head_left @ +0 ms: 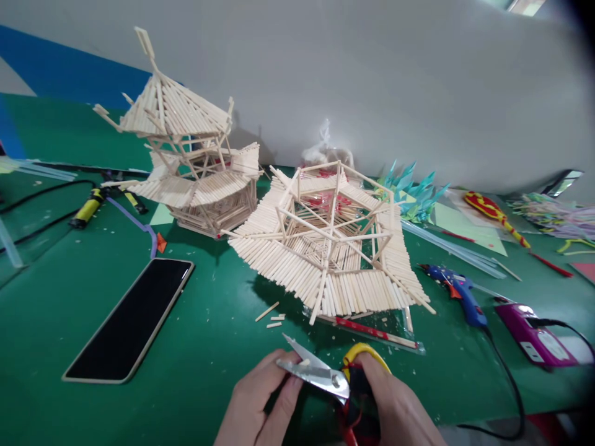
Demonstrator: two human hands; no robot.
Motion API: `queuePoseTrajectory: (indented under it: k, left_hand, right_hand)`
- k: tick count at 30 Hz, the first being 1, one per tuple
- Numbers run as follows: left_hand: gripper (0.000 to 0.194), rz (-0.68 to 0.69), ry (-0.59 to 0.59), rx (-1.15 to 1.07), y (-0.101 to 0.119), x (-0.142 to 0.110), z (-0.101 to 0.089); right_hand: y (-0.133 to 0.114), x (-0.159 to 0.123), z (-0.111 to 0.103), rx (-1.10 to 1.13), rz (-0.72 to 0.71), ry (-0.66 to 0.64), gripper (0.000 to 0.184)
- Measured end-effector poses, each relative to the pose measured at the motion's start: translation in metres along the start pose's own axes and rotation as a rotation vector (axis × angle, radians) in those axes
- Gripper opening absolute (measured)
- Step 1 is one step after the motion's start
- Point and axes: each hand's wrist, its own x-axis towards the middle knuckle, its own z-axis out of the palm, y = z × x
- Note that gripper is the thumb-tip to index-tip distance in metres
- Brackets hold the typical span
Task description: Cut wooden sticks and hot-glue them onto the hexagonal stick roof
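Observation:
My right hand (395,406) grips the yellow and red handles of a pair of scissors (318,371), whose blades stand slightly apart and point left. My left hand (263,402) pinches a small stick piece right at the blades; the piece itself is barely visible. Just beyond, on the green table (218,347), sits a wide roof section made of wooden sticks (332,248). Behind it to the left stands a taller stick pagoda (190,161). A few cut stick bits (272,316) lie between the roof and my hands.
A black phone (132,319) lies flat at the left. A blue glue gun (458,291) and a purple device (534,337) with a black cord lie at the right. Yellow-handled tools (88,207), teal paper shapes (411,186) and coloured straws (558,214) lie farther back.

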Motion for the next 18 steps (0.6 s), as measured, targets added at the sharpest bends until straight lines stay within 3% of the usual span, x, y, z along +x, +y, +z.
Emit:
queuePoseTrajectory:
  k: [5, 13, 18]
  left_hand:
    - [0.018, 0.197, 0.062, 0.145, 0.0, 0.002, 0.0]
    - [0.021, 0.479, 0.235, 0.448, 0.0, 0.01, 0.007]
    - [0.02, 0.578, 0.346, 0.49, 0.005, 0.019, 0.01]
  right_hand:
    - [-0.002, 0.002, 0.0, 0.08, 0.073, -0.036, 0.027]
    - [0.006, 0.0, -0.009, 0.316, 0.034, -0.142, 0.017]
    - [0.007, 0.0, -0.005, 0.328, 0.037, -0.184, 0.014]
